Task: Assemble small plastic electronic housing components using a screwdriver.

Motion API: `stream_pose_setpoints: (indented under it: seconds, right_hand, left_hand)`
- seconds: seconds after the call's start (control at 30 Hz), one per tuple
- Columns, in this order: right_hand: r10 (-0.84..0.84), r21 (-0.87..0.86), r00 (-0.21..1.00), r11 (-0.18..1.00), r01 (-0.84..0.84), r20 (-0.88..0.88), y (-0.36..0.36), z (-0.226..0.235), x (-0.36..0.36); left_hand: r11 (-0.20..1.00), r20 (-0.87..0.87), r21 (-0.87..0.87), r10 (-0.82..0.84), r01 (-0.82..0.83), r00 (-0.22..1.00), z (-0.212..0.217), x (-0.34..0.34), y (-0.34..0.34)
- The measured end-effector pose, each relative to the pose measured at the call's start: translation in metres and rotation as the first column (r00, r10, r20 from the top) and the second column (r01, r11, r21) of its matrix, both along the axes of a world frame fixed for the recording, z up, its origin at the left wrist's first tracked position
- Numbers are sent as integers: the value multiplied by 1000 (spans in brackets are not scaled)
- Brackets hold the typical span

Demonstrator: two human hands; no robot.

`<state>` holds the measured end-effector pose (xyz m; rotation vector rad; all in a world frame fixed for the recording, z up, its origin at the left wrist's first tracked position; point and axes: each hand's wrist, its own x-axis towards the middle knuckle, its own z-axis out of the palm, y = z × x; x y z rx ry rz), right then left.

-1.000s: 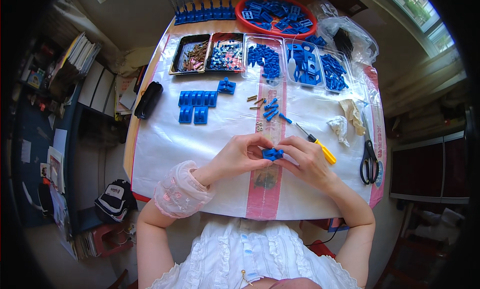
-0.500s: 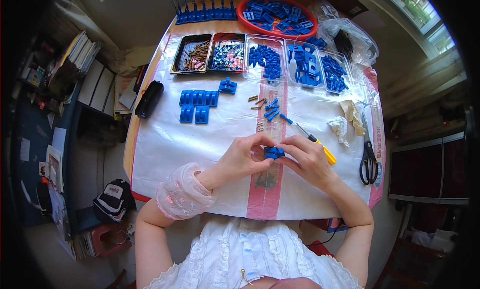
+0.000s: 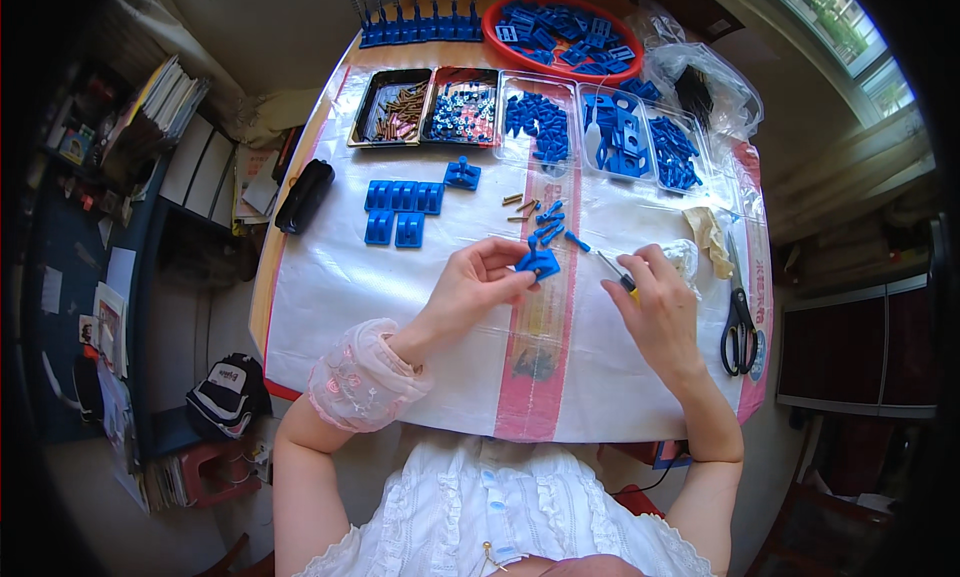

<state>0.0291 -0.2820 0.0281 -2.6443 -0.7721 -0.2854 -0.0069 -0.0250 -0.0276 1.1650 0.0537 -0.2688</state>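
My left hand (image 3: 472, 287) pinches a blue plastic bracket (image 3: 540, 264) between thumb and fingers, tilted above the white table cover. To its right, my right hand (image 3: 655, 302) has its thumb and fingers closed around the handle of a screwdriver (image 3: 631, 285). The screwdriver's thin shaft points up and left, and most of its yellow handle is hidden under the hand. Just beyond the bracket lie several small blue plastic pieces (image 3: 550, 227) and a few brass-coloured screws (image 3: 527, 209). Several similar blue brackets (image 3: 403, 197) sit in rows to the left.
Across the back stand trays of screws (image 3: 398, 115), nuts (image 3: 462, 107) and blue parts (image 3: 540, 122). Behind them is a red basin (image 3: 490, 29) of blue pieces. Black scissors (image 3: 739, 332) and crumpled paper (image 3: 708, 239) lie right; a black case (image 3: 305, 197) lies left.
My right hand has left the bracket and moved right onto the screwdriver. My left hand keeps the bracket, now tilted and slightly farther from me.
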Motion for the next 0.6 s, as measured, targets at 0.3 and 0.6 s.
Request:
stream_pose_setpoints:
  seconds: [0.3,0.6]
  right_hand:
    - [-20,-265,991,964,-17,-135,-21,-4,0]
    - [174,203,980,961,-190,96,-1,0,-3]
  left_hand:
    - [975,-98,14,222,-222,970,-2,9,8]
    - [987,-31,4,161,-160,987,-3,5,0]
